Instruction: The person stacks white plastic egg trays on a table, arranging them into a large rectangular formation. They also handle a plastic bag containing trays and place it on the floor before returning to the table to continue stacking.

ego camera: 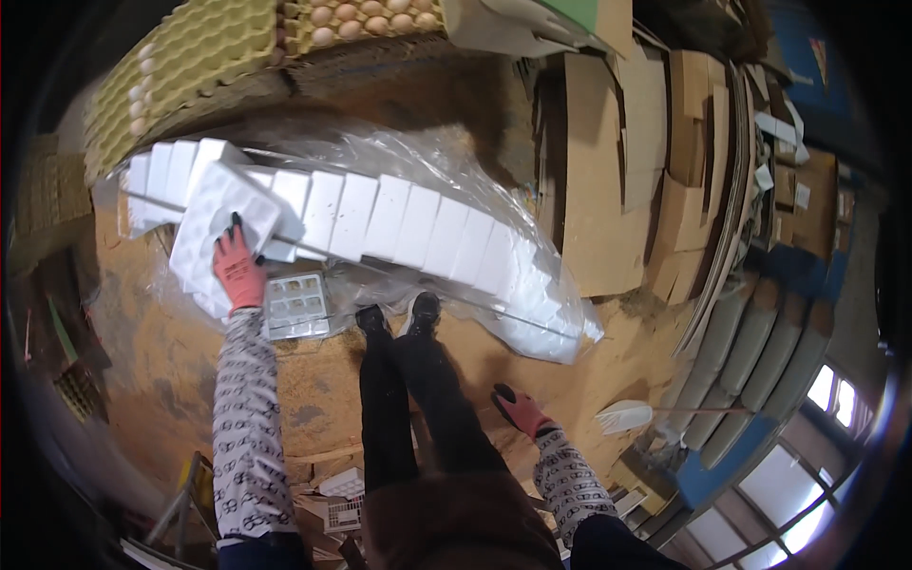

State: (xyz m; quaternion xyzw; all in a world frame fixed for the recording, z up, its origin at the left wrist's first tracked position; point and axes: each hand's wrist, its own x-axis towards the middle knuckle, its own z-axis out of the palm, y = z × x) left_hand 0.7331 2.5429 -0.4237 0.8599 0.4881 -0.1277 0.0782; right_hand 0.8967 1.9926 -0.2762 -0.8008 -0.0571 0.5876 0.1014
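My left hand point(241, 274), in a pink glove with black fingertips, holds a white foam tray point(246, 203) with rounded hollows. Its fingers spread over the hollowed face and its thumb is at the edge. The tray lies aslant across a long row of white foam pieces point(388, 214), partly wrapped in clear plastic film point(427, 153). Below it, more white foam partly shows. A clear compartmented tray point(299, 305) lies on the floor close to my left wrist. My right hand point(524, 411), gloved alike, hangs with nothing in it beside my right leg, fingers apart.
Yellowish egg trays point(192, 60) stand stacked at the far left, with brown eggs point(370, 18) beside them. Flattened cardboard point(605, 178) leans on the right. Grey rolled bundles point(769, 356) and a white scoop point(625, 416) on a stick lie at right. A metal-legged frame point(182, 499) stands near left.
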